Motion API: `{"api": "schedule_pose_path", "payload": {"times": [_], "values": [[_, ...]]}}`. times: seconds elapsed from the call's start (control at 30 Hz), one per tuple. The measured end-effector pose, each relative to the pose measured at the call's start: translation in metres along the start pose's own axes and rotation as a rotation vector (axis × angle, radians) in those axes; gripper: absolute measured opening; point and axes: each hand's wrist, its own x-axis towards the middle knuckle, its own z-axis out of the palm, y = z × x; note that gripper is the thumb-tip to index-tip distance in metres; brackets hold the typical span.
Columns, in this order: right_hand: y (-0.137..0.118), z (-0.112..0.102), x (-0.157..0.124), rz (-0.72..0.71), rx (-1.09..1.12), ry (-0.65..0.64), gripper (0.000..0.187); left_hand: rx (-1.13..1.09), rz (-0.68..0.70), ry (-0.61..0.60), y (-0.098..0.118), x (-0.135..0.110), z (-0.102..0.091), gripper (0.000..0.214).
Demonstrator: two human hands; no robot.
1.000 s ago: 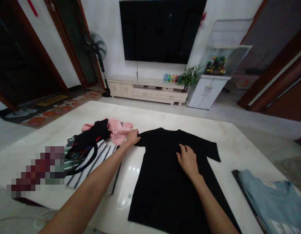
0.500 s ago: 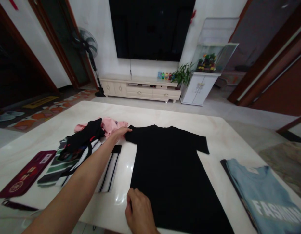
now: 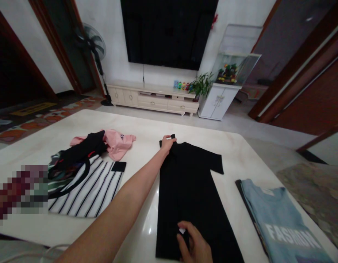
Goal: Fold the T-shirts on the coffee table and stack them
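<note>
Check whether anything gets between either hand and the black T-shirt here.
Nothing visible does. The left hand grips the black T-shirt beside its collar, and the right hand grips it lower down. The striped garment and folded blue T-shirt lie off to either side.

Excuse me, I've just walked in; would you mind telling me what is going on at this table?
A person is handling a black T-shirt laid out on the pale table. The left hand grips it beside the collar, and the right hand holds it near the lower end. The sleeve on the right lies spread flat. To the left are a striped garment and a pink garment; to the right lies a blue shirt with white lettering.
</note>
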Motion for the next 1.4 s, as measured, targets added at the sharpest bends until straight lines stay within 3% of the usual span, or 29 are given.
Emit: {"api": "schedule_pose_path", "payload": {"times": [0.1,0.2,0.3,0.43,0.53,0.6,0.7,0.8,0.9,0.97,1.03,1.13,1.23,1.3,1.4], "values": [[0.007,0.007,-0.004,0.016,-0.047,-0.049,0.018,0.025,0.050,0.023,-0.023,-0.010,0.022,0.039],[0.010,0.013,-0.007,-0.011,-0.054,-0.017,0.029,0.054,0.096,0.026,-0.034,-0.012,0.029,0.038],[0.014,0.019,-0.010,-0.018,-0.051,0.020,0.036,0.087,0.144,-0.004,-0.035,-0.009,0.032,0.037],[0.022,0.023,-0.015,-0.006,-0.142,-0.029,0.042,0.163,0.213,-0.087,-0.031,-0.002,0.035,0.031],[0.022,0.021,-0.019,0.061,-0.346,-0.066,0.049,0.263,0.280,-0.143,-0.028,-0.001,0.028,0.023],[0.016,0.017,-0.018,0.073,-0.472,-0.023,0.051,0.342,0.344,-0.160,-0.028,-0.004,0.016,0.024],[-0.001,0.014,-0.009,-0.070,-0.528,0.043,0.050,0.460,0.427,-0.207,-0.033,-0.013,-0.006,0.031],[-0.012,0.026,0.001,-0.227,-0.504,-0.101,0.059,0.562,0.445,-0.273,-0.044,-0.022,-0.022,0.039],[-0.007,0.046,-0.005,-0.288,-0.499,-0.244,0.074,0.797,0.453,-0.330,-0.053,-0.026,-0.028,0.053],[0.000,0.051,-0.015,-0.304,-0.513,-0.246,0.070,0.995,0.473,-0.354,-0.055,-0.026,-0.027,0.060],[0.006,0.041,-0.017,-0.350,-0.485,-0.304,0.056,1.107,0.492,-0.362,-0.055,-0.025,-0.025,0.067],[0.008,-0.005,0.020,-0.394,-0.325,-0.481,0.042,1.162,0.510,-0.363,-0.054,-0.024,-0.024,0.076],[0.017,-0.065,0.106,-0.014,-0.327,-0.115,0.040,1.182,0.514,-0.361,-0.054,-0.025,-0.025,0.081],[0.031,-0.093,0.167,0.273,-0.423,0.131,0.043,1.180,0.517,-0.362,-0.055,-0.025,-0.026,0.082],[0.058,-0.110,0.228,0.516,-0.478,0.254,0.046,1.168,0.529,-0.367,-0.055,-0.025,-0.026,0.081]]}}
